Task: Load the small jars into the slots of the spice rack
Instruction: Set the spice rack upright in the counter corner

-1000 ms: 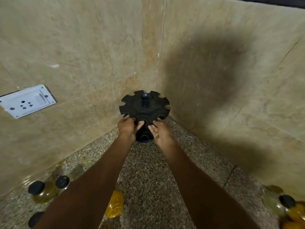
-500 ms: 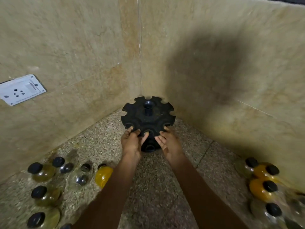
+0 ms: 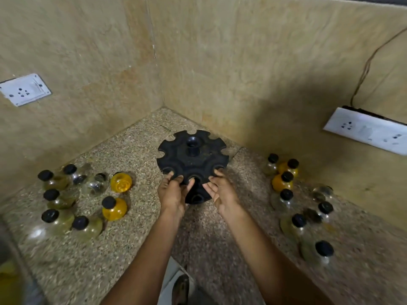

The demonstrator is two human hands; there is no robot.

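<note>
Now both hands, left [image 3: 172, 193] and right [image 3: 221, 190], grip notched black plastic spice rack [image 3: 192, 155] on speckled stone counter [image 3: 123, 249].

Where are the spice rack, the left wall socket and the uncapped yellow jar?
spice rack [image 3: 176, 155]: head view, top disc.
left wall socket [image 3: 24, 90]: head view, white faceplate.
uncapped yellow jar [image 3: 121, 182]: head view, yellow body.

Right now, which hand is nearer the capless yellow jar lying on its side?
Left. The left hand grips the black spice rack's near rim, with the capless yellow jar to its left on the counter. The right hand holds the rim farther right.
</note>
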